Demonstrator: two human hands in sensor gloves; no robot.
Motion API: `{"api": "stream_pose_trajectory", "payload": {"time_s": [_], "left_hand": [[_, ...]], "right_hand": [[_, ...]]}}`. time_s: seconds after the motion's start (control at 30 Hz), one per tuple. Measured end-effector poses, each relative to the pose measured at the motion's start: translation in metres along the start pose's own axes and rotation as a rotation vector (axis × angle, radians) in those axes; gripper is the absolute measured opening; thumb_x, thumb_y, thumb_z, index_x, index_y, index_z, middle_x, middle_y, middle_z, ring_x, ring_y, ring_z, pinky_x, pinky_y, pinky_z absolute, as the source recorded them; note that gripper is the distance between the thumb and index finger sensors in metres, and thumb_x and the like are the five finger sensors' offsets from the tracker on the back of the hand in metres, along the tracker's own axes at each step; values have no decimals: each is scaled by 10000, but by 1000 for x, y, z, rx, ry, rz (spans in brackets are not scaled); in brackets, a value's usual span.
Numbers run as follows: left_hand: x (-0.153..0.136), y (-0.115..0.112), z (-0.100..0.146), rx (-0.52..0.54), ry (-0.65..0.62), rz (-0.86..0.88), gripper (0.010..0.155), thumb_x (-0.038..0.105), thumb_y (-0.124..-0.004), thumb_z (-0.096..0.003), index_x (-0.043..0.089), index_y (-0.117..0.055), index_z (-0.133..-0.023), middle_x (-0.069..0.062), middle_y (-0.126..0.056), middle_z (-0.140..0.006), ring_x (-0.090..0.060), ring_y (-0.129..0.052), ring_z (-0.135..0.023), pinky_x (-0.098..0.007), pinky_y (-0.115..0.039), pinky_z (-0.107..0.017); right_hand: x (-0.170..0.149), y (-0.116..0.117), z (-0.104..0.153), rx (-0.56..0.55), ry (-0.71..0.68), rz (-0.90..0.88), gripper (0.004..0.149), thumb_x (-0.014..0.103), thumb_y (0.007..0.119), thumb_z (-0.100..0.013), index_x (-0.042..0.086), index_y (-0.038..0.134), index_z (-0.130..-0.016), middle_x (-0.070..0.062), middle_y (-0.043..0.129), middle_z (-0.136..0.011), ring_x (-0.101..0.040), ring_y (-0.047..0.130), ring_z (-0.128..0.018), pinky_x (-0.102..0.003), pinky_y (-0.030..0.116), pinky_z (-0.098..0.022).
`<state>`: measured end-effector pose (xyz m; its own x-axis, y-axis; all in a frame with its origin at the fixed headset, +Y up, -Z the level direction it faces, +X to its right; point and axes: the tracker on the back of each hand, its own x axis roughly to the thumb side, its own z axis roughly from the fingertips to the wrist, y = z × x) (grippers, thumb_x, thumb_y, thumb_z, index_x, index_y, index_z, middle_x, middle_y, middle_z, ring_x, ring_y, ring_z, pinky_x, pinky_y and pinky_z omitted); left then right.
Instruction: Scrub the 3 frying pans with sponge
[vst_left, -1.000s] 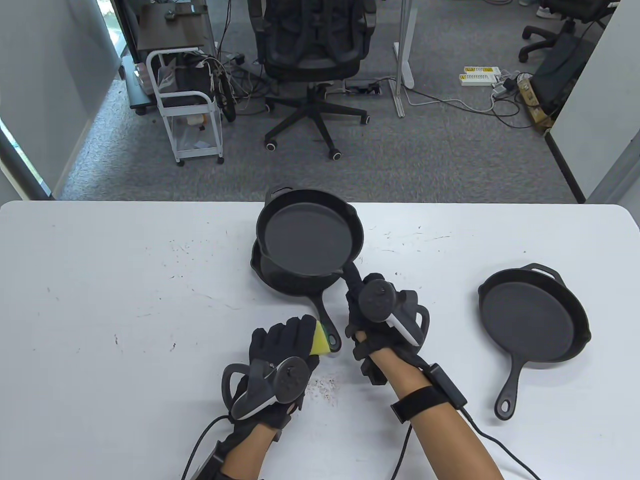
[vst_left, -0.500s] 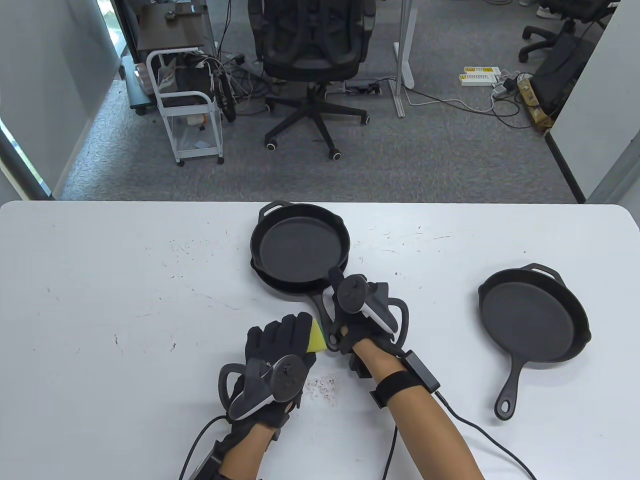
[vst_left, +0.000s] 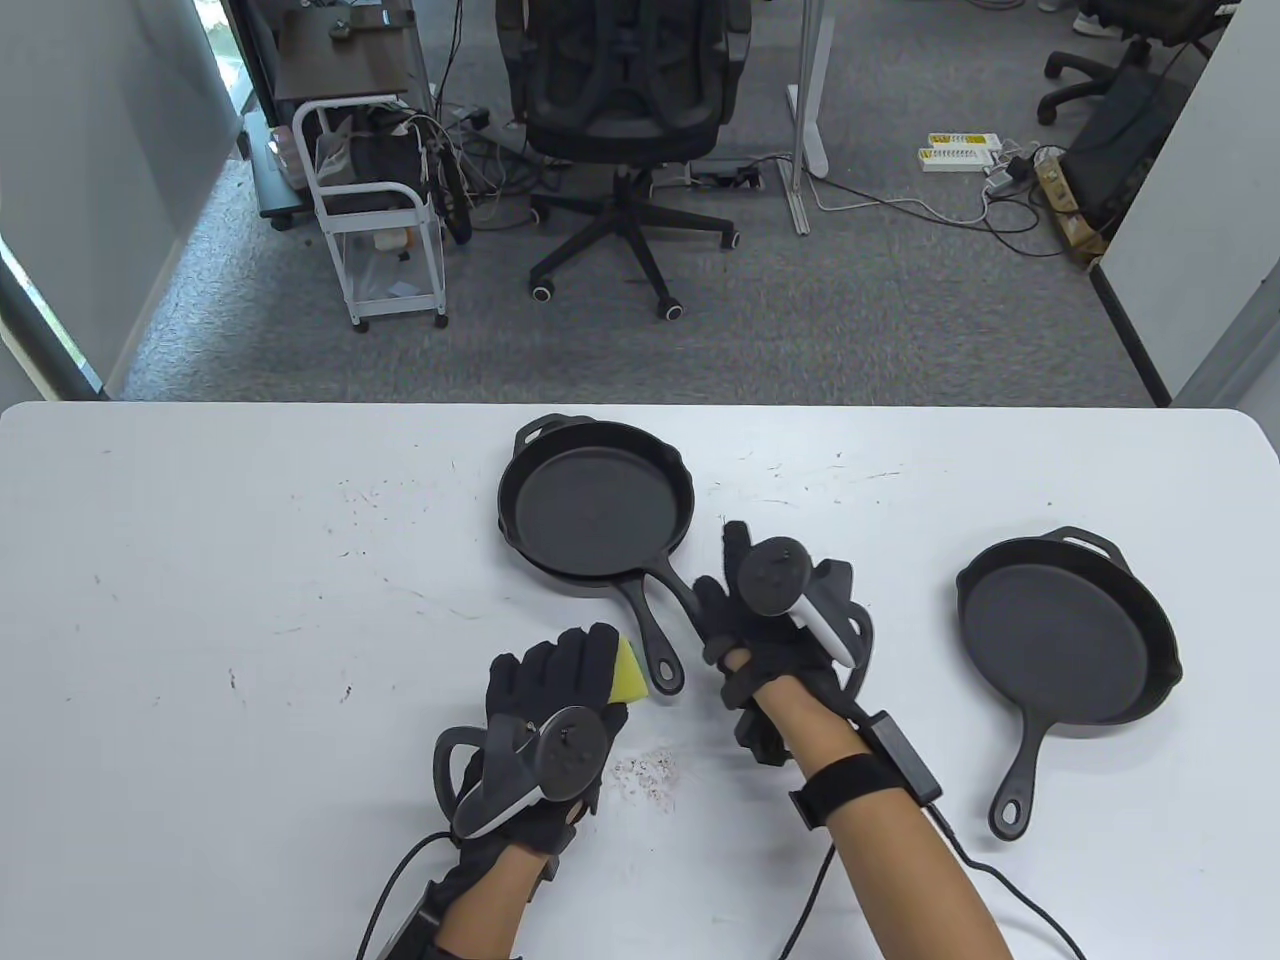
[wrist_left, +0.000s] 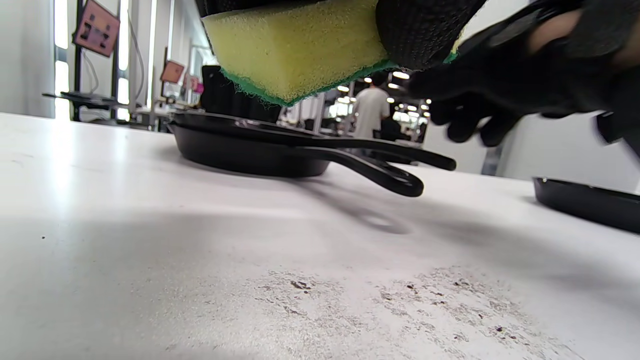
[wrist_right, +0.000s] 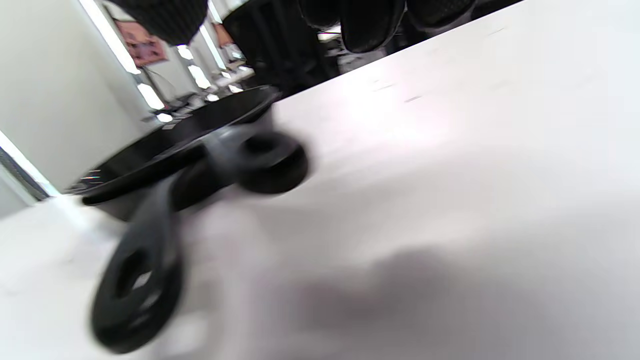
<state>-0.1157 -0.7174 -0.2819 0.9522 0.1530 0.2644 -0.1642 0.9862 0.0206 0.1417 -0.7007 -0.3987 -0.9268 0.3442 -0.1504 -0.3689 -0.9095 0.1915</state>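
Two black frying pans (vst_left: 595, 505) lie stacked at the table's middle, their handles (wrist_left: 380, 165) pointing toward me. A third pan (vst_left: 1065, 645) lies alone on the right. My left hand (vst_left: 570, 665) grips a yellow sponge with a green scrub face (vst_left: 630, 672), held just above the table (wrist_left: 300, 47). My right hand (vst_left: 725, 605) hovers at the end of the top pan's handle (vst_left: 675, 590). Its fingers (wrist_left: 470, 125) hang loosely curled above the handle and hold nothing. The right wrist view shows both handle rings (wrist_right: 270, 160), blurred, below the fingertips (wrist_right: 370, 25).
Dark crumbs (vst_left: 645, 772) are scattered on the white table (vst_left: 250, 620) in front of my left hand. An office chair (vst_left: 625, 110) and a white cart (vst_left: 375, 210) stand on the floor beyond the far edge.
The right hand lowered the lifted pan onto the other pan, let go of its handle and drew back to the right. The left hand with the sponge barely moved.
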Motion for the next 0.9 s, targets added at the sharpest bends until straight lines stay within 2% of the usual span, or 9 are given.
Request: {"api": "stream_pose_trajectory", "payload": {"time_s": [0.13,0.2,0.33,0.47,0.53,0.6,0.67,0.8,0.9], "left_hand": [[6,1,2,8,-20,6,760,504,-726,-645,276,-366,-1274,-95,-520,-1290,-400,-584,-1145,-685,-423,-829],[7,-1,2,13,-44,13,761,508,-727,-643,277,-369,-1273,-90,-526,-1290,-397,-589,-1144,-685,-425,-830],[7,-3,1,-5,-41,16,761,505,-730,-641,273,-373,-1272,-98,-529,-1288,-401,-590,-1142,-687,-424,-828],[6,-2,2,-2,-37,21,763,505,-729,-643,270,-369,-1273,-99,-526,-1289,-403,-587,-1142,-688,-423,-828],[6,0,3,3,-34,22,762,505,-729,-643,272,-368,-1272,-97,-528,-1287,-401,-589,-1142,-686,-424,-828],[6,0,3,7,-33,21,763,505,-730,-642,270,-369,-1273,-99,-526,-1288,-401,-588,-1143,-688,-422,-828],[6,0,3,6,-32,16,766,505,-730,-642,270,-367,-1274,-100,-527,-1288,-402,-587,-1143,-688,-423,-828],[6,-1,2,-4,-25,12,765,504,-730,-643,267,-368,-1273,-98,-526,-1288,-403,-587,-1143,-688,-422,-827],[5,-1,2,-6,-21,12,765,503,-729,-643,270,-364,-1273,-100,-526,-1287,-403,-585,-1143,-689,-420,-827]], "right_hand": [[-65,-41,21,-6,260,-2,832,607,743,-482,239,360,-1122,-122,513,-1109,-430,637,-954,-645,529,-683],[-99,-49,30,-1,399,3,860,627,747,-473,209,363,-1120,-130,523,-1107,-455,625,-971,-659,516,-690],[-163,-42,44,77,657,76,910,655,745,-464,196,305,-1115,-148,538,-1100,-479,654,-960,-662,543,-677],[-198,-28,51,127,777,105,922,652,749,-464,185,280,-1106,-164,616,-1054,-458,788,-868,-642,637,-622],[-202,-25,52,92,767,109,920,632,762,-468,184,266,-1101,-161,611,-1030,-422,856,-796,-617,690,-577],[-199,-24,51,37,758,223,902,601,774,-475,188,269,-1097,-150,704,-980,-387,938,-693,-591,751,-513],[-195,-22,48,55,760,310,876,545,787,-487,189,260,-1090,-143,735,-952,-346,982,-619,-560,792,-470],[-191,-20,44,27,754,339,821,421,812,-497,179,285,-1078,-135,784,-899,-271,1033,-465,-514,848,-392],[-190,-21,44,25,759,361,830,418,820,-492,174,282,-1074,-131,796,-896,-251,1042,-429,-502,863,-372]]}}
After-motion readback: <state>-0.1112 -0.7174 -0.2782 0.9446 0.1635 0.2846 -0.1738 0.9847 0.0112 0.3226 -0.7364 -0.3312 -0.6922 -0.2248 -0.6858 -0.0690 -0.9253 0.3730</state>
